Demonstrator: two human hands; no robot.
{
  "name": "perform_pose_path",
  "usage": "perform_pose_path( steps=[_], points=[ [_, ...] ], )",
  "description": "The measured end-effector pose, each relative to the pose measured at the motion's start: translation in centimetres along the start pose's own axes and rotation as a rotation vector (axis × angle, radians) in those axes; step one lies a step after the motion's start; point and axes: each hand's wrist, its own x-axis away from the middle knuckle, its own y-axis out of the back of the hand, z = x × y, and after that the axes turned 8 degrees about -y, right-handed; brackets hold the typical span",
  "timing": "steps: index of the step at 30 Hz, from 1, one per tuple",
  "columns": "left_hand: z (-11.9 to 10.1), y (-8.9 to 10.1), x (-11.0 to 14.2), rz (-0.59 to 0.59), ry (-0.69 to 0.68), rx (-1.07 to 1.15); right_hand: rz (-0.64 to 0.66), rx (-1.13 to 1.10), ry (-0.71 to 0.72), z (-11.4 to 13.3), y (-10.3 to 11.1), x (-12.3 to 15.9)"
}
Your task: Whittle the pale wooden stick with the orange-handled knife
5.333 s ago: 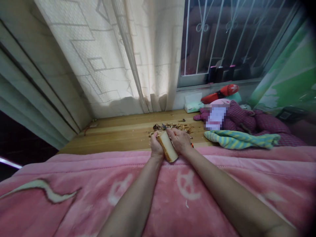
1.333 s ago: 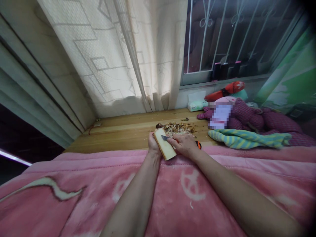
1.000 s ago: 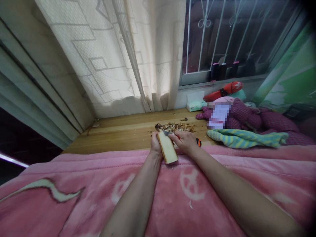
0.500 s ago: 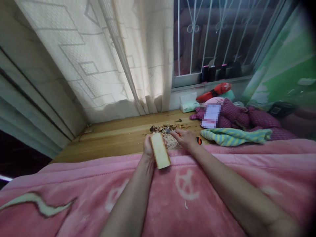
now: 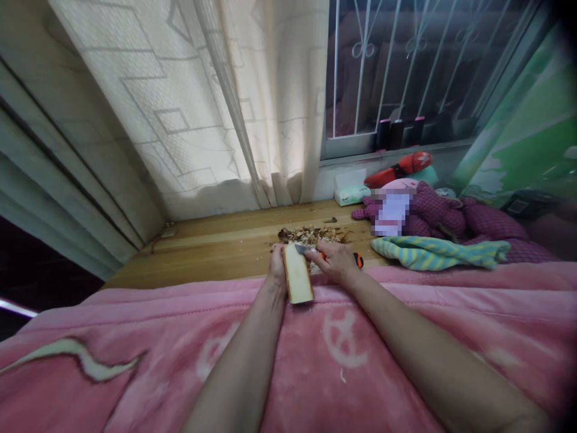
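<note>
My left hand (image 5: 277, 269) is wrapped round the left side of a pale wooden block (image 5: 299, 278) with browner edges, its long face turned up toward me. In my right hand (image 5: 339, 262) is a knife (image 5: 358, 260) with an orange and black handle, mostly covered by the fingers. Its grey blade (image 5: 302, 248) lies at the top right corner of the block's pale face and appears to touch it. Just beyond both hands a heap of wood shavings (image 5: 313, 234) is spread over the wooden surface (image 5: 216, 249).
A pink blanket (image 5: 306, 361) covers the near side under my forearms. To the right lie a striped cloth (image 5: 437, 251), a purple plush toy (image 5: 487, 222) and a blurred-out phone-like object (image 5: 393, 213). Behind stand a tissue pack (image 5: 351, 193), a curtain (image 5: 279, 108) and a barred window (image 5: 396, 72).
My right hand has brought the knife blade from just beyond the block onto its far end. The block is a little more upright in my left hand. The whole view has shifted slightly.
</note>
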Motion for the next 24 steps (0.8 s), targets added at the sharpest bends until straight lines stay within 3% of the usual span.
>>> perform_pose_path(
  steps=[12,19,24],
  points=[
    [-0.3,-0.4,-0.5,0.002,-0.002,-0.151,0.052,0.021,0.264,0.6,1.1,0.8],
    [0.0,-0.5,-0.4,-0.018,0.157,-0.225,0.030,0.027,0.085,-0.3,0.7,-0.2],
    [-0.2,-0.6,-0.5,-0.012,0.181,-0.295,0.030,0.074,0.025,-0.4,0.3,-0.4]
  ],
)
